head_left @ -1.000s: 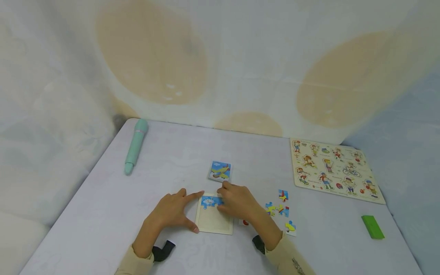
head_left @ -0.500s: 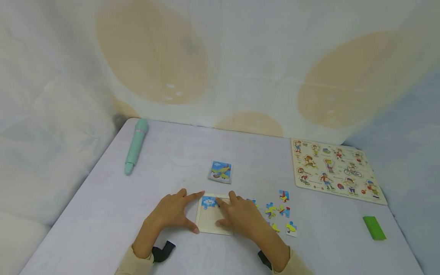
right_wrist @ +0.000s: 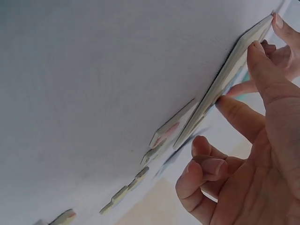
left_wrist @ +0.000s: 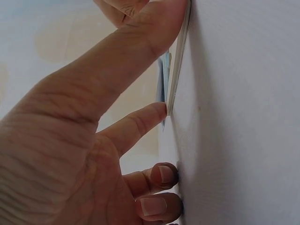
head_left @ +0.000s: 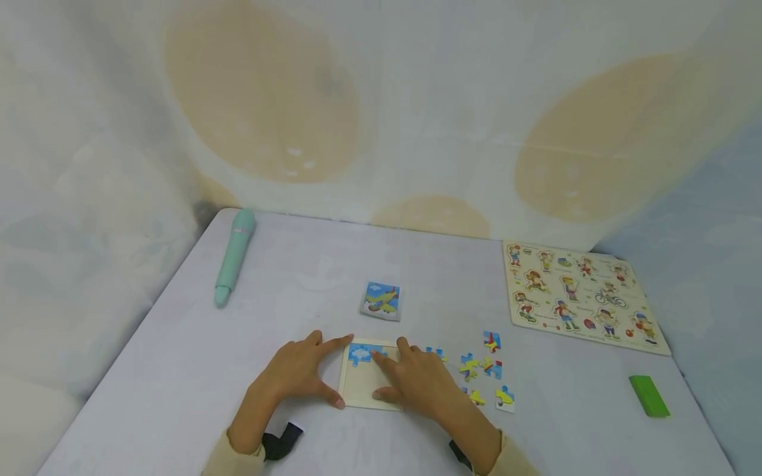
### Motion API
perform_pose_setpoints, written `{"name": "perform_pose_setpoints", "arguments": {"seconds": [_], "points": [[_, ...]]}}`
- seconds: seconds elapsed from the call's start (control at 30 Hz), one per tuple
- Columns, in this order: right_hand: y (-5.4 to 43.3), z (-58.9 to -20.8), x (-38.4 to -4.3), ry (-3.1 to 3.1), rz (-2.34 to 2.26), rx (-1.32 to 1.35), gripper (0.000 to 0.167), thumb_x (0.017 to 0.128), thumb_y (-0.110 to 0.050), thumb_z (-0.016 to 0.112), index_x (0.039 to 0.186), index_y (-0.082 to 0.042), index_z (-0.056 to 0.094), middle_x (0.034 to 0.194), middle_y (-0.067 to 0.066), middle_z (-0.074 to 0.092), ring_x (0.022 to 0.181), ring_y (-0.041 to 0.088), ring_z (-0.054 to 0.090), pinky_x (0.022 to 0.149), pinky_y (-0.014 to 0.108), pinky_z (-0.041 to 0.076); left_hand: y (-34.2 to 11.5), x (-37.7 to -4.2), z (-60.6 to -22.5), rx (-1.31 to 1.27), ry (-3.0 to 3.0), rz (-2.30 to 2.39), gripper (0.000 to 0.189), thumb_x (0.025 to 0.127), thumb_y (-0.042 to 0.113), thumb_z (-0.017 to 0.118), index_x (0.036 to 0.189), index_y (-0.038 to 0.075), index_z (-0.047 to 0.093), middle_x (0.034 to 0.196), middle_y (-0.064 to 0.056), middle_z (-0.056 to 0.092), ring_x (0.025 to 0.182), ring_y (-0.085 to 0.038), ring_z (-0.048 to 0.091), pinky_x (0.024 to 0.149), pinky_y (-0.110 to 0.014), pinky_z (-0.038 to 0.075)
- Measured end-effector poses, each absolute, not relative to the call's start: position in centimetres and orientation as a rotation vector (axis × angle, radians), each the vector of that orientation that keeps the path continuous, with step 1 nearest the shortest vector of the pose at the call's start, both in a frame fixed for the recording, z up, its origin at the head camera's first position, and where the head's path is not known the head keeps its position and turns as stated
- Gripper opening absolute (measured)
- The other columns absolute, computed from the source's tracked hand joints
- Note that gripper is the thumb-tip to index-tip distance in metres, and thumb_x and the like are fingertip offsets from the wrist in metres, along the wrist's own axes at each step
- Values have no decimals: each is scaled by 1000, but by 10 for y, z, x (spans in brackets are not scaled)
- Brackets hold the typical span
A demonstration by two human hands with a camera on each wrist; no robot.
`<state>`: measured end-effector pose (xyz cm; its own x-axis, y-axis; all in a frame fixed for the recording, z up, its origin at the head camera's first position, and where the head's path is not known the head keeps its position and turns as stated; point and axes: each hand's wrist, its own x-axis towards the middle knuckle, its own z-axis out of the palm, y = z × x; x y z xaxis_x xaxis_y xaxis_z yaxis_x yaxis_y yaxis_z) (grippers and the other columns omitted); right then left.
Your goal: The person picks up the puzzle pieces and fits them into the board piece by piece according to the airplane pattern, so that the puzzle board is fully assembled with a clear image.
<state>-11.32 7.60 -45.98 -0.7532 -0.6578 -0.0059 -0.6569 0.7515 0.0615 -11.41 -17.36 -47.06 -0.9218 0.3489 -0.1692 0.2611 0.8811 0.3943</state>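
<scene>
A small wooden puzzle tray (head_left: 358,390) lies on the table, with joined blue puzzle pieces (head_left: 360,353) along its far edge. My left hand (head_left: 297,367) is spread at the tray's left side, index finger at the far corner and thumb at the near one. Over the tray's right part, my right hand (head_left: 419,377) touches the blue pieces with an extended index finger, while its thumb rests on the bare board. In the right wrist view, that hand's other fingers (right_wrist: 190,180) are bent and hold nothing. The right hand partly hides the tray's right side.
Several loose puzzle pieces (head_left: 468,365) lie right of the tray. Beyond it is an airplane picture (head_left: 381,301). A mint-green microphone-shaped object (head_left: 235,258) lies far left, a figure puzzle board (head_left: 583,297) far right, and a green block (head_left: 649,396) near the right edge.
My right hand has let go of a blue piece at the tray's far side and shifted slightly nearer; its index finger now touches the pieces. My left hand has stayed put.
</scene>
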Motion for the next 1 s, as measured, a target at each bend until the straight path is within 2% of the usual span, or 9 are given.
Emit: {"name": "perform_pose_setpoints", "arguments": {"seconds": [0.2,0.33,0.43,0.57,0.77,1.0], "points": [[74,-458,-113,-2946,-79,1072,64,85,-66,61,139,-33,58,100,9,58,64,15,50,50,23,38,-177,-116,-471,507,2831,536,107,50,68,86,144,34,51,87,0,45,61,-16,40,58,-29,35],[76,-460,-117,-2962,-46,1060,66,85,-66,61,143,-34,54,107,11,60,70,17,59,54,27,47,-180,-116,-474,500,2831,535,107,49,67,87,144,34,51,86,0,43,60,-15,39,57,-28,34],[81,-459,-121,-2964,59,1050,67,84,-63,66,142,-31,55,104,7,60,68,12,57,54,24,46,-183,-114,-476,446,2819,522,107,49,67,87,144,37,51,87,1,43,62,-16,40,58,-29,34],[98,-453,-127,-2961,273,1003,61,82,-53,75,133,-24,64,97,-1,55,61,3,42,50,16,35,-188,-111,-477,389,2814,517,107,47,67,88,143,39,51,86,1,43,63,-17,40,60,-31,34],[139,-450,-135,-3005,637,862,47,79,-33,83,120,-14,70,100,-3,57,63,0,43,55,17,40,-191,-112,-478,435,2839,533,108,47,70,86,144,39,50,86,2,43,62,-15,39,60,-29,33],[178,-458,-141,-3078,961,604,43,77,-27,85,117,-16,70,97,-5,58,71,3,47,61,22,42,-194,-111,-476,448,2850,533,108,47,69,86,144,38,51,85,2,41,61,-15,37,58,-28,31]]}}
